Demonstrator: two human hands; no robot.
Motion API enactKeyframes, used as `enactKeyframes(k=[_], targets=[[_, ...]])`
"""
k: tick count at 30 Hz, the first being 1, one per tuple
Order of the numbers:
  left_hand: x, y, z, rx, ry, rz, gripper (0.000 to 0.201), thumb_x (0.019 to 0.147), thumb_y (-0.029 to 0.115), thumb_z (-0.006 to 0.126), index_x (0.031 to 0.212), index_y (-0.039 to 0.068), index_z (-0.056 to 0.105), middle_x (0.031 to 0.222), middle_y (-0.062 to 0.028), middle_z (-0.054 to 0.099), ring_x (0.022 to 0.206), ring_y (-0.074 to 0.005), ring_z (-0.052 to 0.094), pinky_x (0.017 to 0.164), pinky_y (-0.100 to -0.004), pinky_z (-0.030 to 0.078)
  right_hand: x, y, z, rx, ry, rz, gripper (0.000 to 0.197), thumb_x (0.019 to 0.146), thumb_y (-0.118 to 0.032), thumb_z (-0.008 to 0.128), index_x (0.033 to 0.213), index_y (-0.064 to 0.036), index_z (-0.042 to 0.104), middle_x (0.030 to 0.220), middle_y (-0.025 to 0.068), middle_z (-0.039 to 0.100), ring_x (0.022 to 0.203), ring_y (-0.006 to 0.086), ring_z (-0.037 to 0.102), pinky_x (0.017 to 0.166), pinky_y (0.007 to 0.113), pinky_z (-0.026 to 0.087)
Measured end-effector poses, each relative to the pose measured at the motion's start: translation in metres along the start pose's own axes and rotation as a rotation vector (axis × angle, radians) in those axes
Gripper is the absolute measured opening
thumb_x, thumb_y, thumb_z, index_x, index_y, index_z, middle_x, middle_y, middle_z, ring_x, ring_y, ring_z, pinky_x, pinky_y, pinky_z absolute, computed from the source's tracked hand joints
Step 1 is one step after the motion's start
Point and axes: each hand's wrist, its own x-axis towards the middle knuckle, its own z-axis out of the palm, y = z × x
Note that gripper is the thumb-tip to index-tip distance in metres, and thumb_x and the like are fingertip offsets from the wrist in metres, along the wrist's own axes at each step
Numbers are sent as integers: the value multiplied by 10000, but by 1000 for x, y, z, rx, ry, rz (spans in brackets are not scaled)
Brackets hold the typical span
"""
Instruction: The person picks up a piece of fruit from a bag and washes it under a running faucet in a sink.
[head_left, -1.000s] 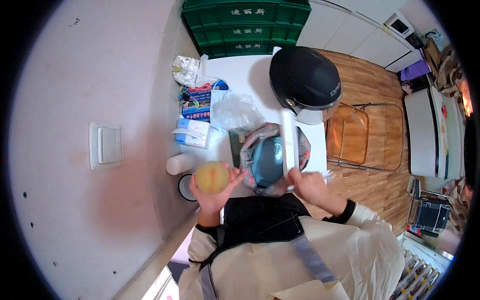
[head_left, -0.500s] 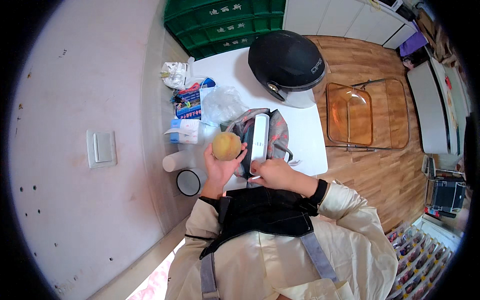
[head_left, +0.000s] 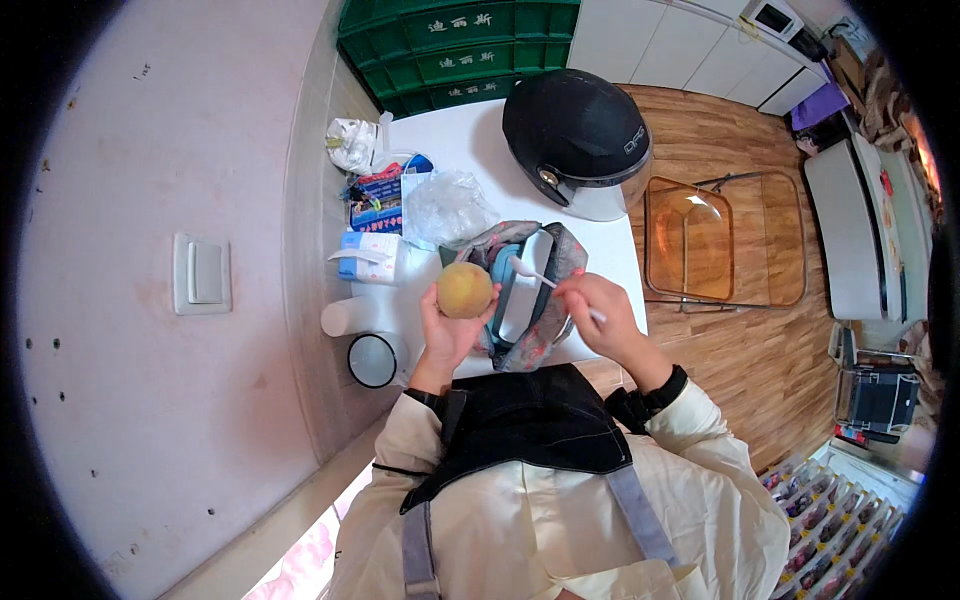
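Observation:
My left hand [head_left: 447, 330] is wrapped round a yellowish peach [head_left: 465, 290], held up above the table's near left side. A white spoon [head_left: 545, 278] is gripped near its handle end in my right hand [head_left: 605, 318], its bowl pointing up and left towards the peach. Under the spoon lies an open grey cloth bag [head_left: 563, 248] with a red pattern. A long white case [head_left: 527, 290] sits in the bag's mouth, beside something light blue [head_left: 502, 262] that is partly hidden.
A black helmet [head_left: 575, 135] stands on the white table [head_left: 455, 125]. Along the wall are a tissue pack [head_left: 365, 258], a white cup [head_left: 350, 317], a black-rimmed cup [head_left: 375, 360] and a clear plastic bag [head_left: 450, 207]. Green crates [head_left: 460, 60] are behind; a folding chair [head_left: 690, 240] stands right.
My right hand has come up and right out of the bag, drawing the white spoon into view. The long case now leans more to the right. My left hand keeps hold of the peach.

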Motion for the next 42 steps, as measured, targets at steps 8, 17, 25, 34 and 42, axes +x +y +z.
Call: enactKeyframes(k=[8, 17, 25, 34, 42], targets=[[-4, 2, -19, -109, -11, 36, 638, 815, 585, 366, 1165, 62, 470, 1099, -104, 513, 1042, -277, 475, 972, -484, 310, -9, 15, 35, -482, -280, -190, 280, 644, -68, 570, 917, -24, 532, 734, 96, 572, 654, 235, 606, 540, 336, 490], [-7, 1, -12, -86, 13, 69, 643, 818, 587, 364, 1191, 70, 449, 1115, -111, 505, 1033, -281, 479, 973, -492, 314, -14, 47, 67, -538, -418, -202, 267, 621, -128, 577, 865, -27, 535, 720, 80, 578, 657, 242, 607, 571, 355, 476], [-6, 0, -15, -76, 2, 76, 653, 818, 588, 360, 1198, 64, 445, 1120, -113, 503, 1035, -289, 480, 967, -500, 325, -16, 44, 65, -563, -352, -149, 180, 612, -124, 568, 774, -53, 536, 698, 74, 568, 665, 232, 579, 568, 341, 448], [-7, 1, -12, -123, -6, 64, 629, 833, 555, 354, 1227, 71, 423, 1135, -114, 503, 1031, -291, 489, 974, -497, 323, -4, 45, 37, -485, -235, -89, 206, 640, -100, 574, 842, -67, 591, 741, 77, 574, 739, 244, 543, 665, 335, 437], [-2, -2, -5, -35, 6, 76, 599, 849, 517, 348, 1261, 84, 392, 1159, -133, 489, 1051, -332, 490, 976, -482, 336, 43, 70, 20, -678, -511, -512, 70, 704, -130, 532, 735, -122, 594, 746, 10, 547, 807, 172, 545, 676, 289, 452]])
